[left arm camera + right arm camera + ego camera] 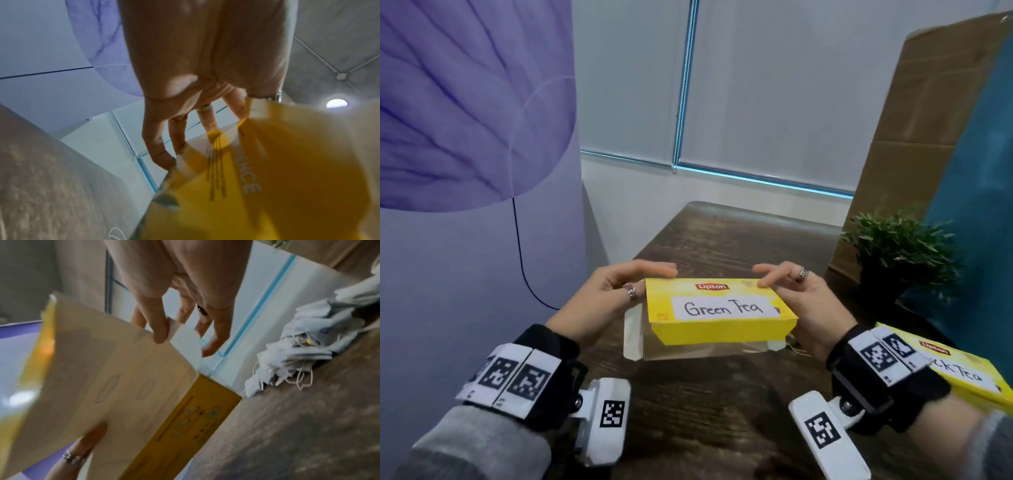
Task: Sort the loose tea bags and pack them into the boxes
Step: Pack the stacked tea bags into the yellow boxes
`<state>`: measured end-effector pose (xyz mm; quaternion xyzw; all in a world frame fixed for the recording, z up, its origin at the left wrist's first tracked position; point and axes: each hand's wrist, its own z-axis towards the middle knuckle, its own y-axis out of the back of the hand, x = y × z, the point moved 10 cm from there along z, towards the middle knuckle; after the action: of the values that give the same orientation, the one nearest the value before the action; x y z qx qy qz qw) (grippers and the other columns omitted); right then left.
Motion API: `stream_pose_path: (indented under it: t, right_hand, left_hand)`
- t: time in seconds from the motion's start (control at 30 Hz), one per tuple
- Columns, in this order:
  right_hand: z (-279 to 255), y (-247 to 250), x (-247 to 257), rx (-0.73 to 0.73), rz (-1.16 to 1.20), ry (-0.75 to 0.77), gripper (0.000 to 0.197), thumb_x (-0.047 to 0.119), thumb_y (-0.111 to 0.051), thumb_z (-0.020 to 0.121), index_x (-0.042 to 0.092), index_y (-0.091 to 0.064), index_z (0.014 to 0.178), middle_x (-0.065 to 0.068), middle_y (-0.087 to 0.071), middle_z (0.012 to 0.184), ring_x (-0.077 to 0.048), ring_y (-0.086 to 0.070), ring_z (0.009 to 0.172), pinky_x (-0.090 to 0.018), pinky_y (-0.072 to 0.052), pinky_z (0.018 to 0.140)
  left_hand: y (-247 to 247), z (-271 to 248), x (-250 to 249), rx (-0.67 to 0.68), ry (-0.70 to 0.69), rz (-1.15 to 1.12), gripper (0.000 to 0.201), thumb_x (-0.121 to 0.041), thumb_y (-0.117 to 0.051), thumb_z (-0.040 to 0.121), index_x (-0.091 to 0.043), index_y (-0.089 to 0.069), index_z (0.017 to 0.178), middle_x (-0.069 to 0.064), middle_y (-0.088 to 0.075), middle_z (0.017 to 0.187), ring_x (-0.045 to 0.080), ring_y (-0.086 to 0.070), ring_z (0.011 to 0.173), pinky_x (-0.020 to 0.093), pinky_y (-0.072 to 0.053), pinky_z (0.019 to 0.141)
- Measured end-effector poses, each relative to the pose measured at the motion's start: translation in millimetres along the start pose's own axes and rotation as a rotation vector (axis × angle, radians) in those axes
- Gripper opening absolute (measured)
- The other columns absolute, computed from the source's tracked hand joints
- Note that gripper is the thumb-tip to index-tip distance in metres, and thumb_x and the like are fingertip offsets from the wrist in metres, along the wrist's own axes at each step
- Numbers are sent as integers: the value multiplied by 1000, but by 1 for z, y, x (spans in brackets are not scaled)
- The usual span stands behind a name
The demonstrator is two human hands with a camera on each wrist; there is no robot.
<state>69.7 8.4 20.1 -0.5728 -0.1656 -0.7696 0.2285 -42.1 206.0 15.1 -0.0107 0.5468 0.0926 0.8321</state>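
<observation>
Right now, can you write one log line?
left hand: holds Green Tea box lid | right hand: holds lid | tea bags: loose on table

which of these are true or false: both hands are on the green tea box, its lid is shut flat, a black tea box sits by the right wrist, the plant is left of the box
1. Both hands, left and right, are on the Green Tea box. True.
2. Its lid is shut flat. False: the lid is raised, flaps showing.
3. A Black Tea box sits by the right wrist. True.
4. The plant is left of the box. False: it stands to the right.
</observation>
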Motion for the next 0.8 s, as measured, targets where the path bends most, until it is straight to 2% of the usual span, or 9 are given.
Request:
stream_pose_path:
  t: [0.1, 0.33, 0.43, 0.5, 0.57, 0.63, 0.67, 0.73, 0.8]
  right_hand:
    - [0, -2, 6, 13, -50, 81, 52, -19, -50, 82, 17, -65, 47, -5, -64, 104, -13, -64, 85, -18, -49, 57]
    - [0, -8, 8, 35, -119, 71, 34, -4, -59, 84, 21, -69, 64, -4, -70, 91, -16, -66, 83, -29, -52, 69]
    - [11, -3, 14, -32, -247, 40, 10, 7, -66, 83, 16, -68, 78, -12, -66, 86, -15, -60, 75, -27, -48, 69]
    - [16, -2, 13, -41, -394, -15, 5, 20, -67, 84, 15, -67, 83, -7, -68, 87, -15, -59, 76, -28, -47, 68]
    - [20, -4, 1, 12, -464, -142, 11, 27, -63, 88, 16, -66, 86, 0, -67, 80, -10, -60, 65, -25, -49, 56]
    - [21, -2, -12, 87, -400, -325, 20, 30, -54, 94, 13, -63, 94, -1, -66, 74, -13, -61, 57, -27, -52, 48]
    - [24, 7, -16, 85, -378, -384, 23, 31, -49, 96, 12, -61, 101, -3, -65, 77, -17, -62, 59, -29, -54, 50]
    - [36, 43, -15, -15, -448, -430, 24, 29, -47, 97, 13, -57, 111, -3, -63, 83, -22, -61, 65, -32, -52, 57]
    - [47, 89, -14, -153, -605, -436, 16, 24, -46, 97, 17, -57, 107, -1, -60, 84, -18, -58, 63, -29, -47, 58]
  left_hand:
    - [9, -2, 2, -35, 8, -50, 43, -55, -81, 51, -28, -77, 84, -6, -68, 118, 9, -62, 112, 22, -53, 85]
    - [9, -4, 5, -50, 34, -75, 60, -62, -84, 40, -25, -77, 87, 0, -71, 110, 17, -67, 101, 27, -56, 81]
    - [3, -5, 10, -22, 103, -85, 51, -49, -84, 52, -25, -75, 96, -3, -73, 107, 16, -68, 100, 23, -56, 75]
    - [-1, -4, 13, -15, 148, -52, 40, -40, -75, 65, -26, -71, 103, -6, -72, 109, 14, -67, 104, 27, -53, 84]
    - [4, -2, 20, -49, 176, 37, 38, -33, -69, 75, -35, -62, 113, -10, -70, 112, 10, -66, 103, 34, -48, 95]
    - [13, -2, 30, -73, 218, 118, 56, -23, -65, 83, -46, -43, 129, -17, -66, 112, 9, -66, 101, 39, -46, 98]
    - [17, -3, 36, -72, 255, 138, 67, -27, -68, 82, -53, -33, 133, -20, -64, 110, 11, -66, 101, 41, -46, 98]
    - [22, -6, 46, -55, 336, 184, 80, -42, -79, 68, -72, -26, 121, -20, -56, 123, 16, -63, 106, 47, -43, 100]
    - [22, -6, 48, -49, 351, 208, 69, -32, -74, 76, -73, -31, 110, -16, -36, 146, 21, -60, 110, 51, -43, 99]
